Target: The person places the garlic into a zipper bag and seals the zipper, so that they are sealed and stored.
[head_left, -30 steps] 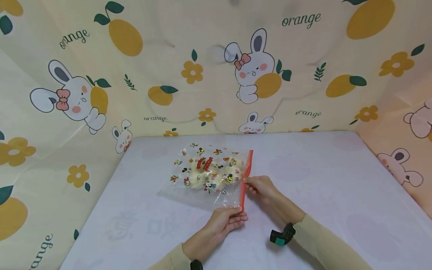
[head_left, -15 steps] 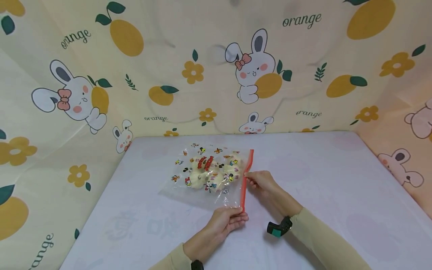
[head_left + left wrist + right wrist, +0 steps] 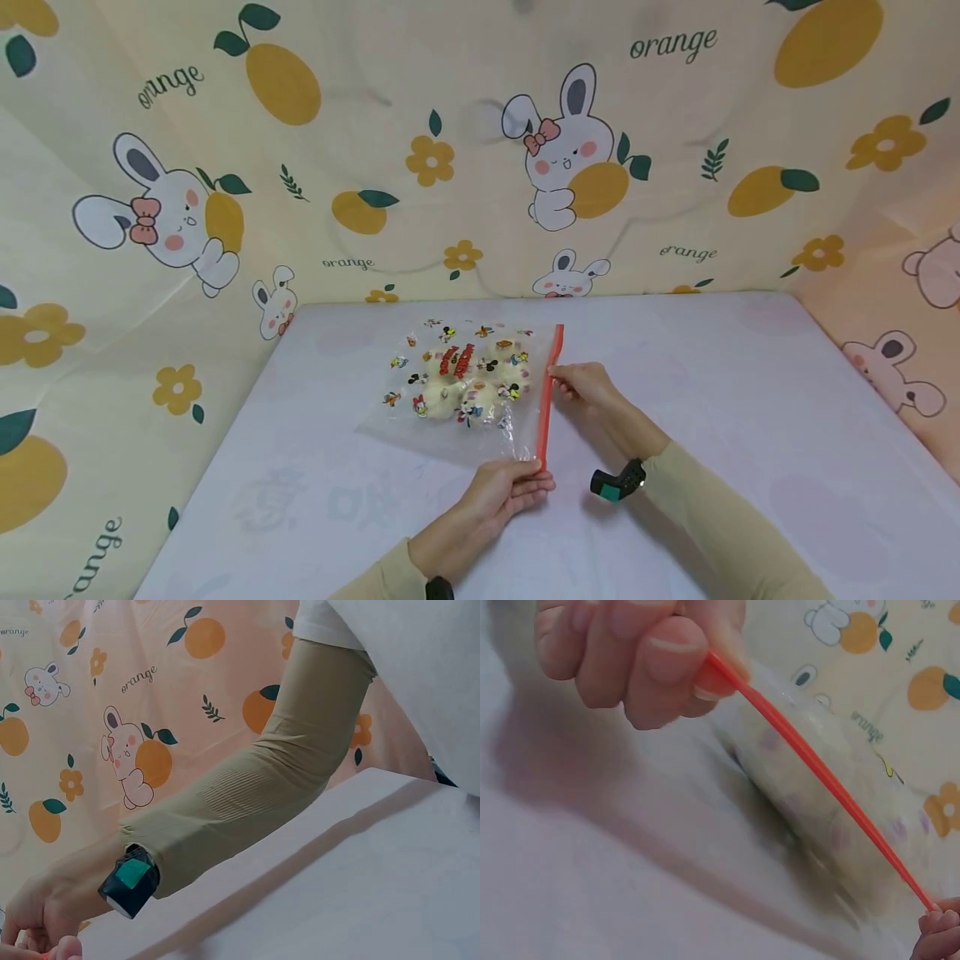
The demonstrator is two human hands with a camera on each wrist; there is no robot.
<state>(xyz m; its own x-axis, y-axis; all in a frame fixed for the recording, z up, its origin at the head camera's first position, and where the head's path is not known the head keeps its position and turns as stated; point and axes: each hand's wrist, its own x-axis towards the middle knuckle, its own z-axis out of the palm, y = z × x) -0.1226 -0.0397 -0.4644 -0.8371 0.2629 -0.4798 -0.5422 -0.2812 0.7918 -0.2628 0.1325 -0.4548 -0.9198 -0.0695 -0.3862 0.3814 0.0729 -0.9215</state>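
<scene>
A clear zip bag (image 3: 397, 425) printed with small cartoon figures lies on the white table, its red zip edge (image 3: 546, 417) on the right side. Inside it are several pale cream, rounded pieces (image 3: 442, 400) with pinkish spots. My left hand (image 3: 498, 500) pinches the near end of the red edge between thumb and fingers. Farther up the same edge, my right hand (image 3: 588, 392) pinches the strip between thumb and index finger. In the right wrist view, the red strip (image 3: 817, 769) runs taut from the right fingertips (image 3: 675, 652) to the left hand (image 3: 939, 934).
The white table (image 3: 712, 400) extends around the bag. A cream cloth backdrop (image 3: 480, 167) with rabbits and oranges hangs behind and along the sides. Dark wrist-worn cameras sit on both arms, the right one (image 3: 618, 482) with a green patch.
My right hand has slid along the red edge, away from me toward the bag's far corner, still pinching it. The left hand keeps its hold at the near end.
</scene>
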